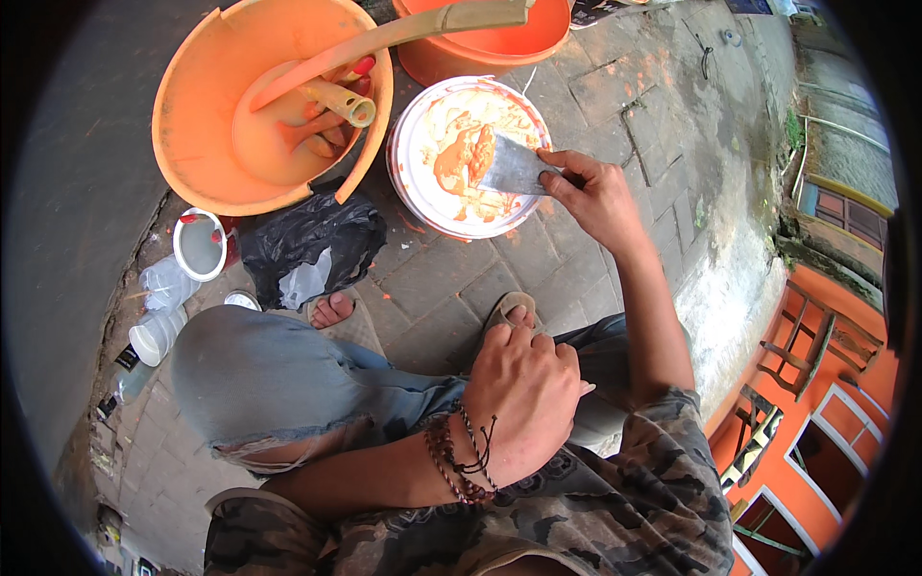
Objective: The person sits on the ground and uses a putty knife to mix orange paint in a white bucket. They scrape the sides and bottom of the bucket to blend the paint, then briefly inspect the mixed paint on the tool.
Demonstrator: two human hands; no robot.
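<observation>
My right hand (597, 199) grips a flat grey metal scraper (520, 169) between thumb and fingers. Orange paste (480, 154) clings to the scraper's far end, which rests on or just over a round white tub top (423, 154) smeared with more of the same paste. Closer to my body, my left hand (523, 398) is curled closed above my lap, back of the hand upward, with braided bracelets at the wrist. A small pale tip shows at its right side; what the fingers hold, if anything, is hidden.
An orange basin (173, 125) at the upper left holds cloudy orange liquid, tools and a curved strip (384, 38). Behind the tub stands another orange basin (432, 60). A black plastic bag (312, 235), a white cup (200, 247) and clear plastic cups (158, 331) lie beside the wall.
</observation>
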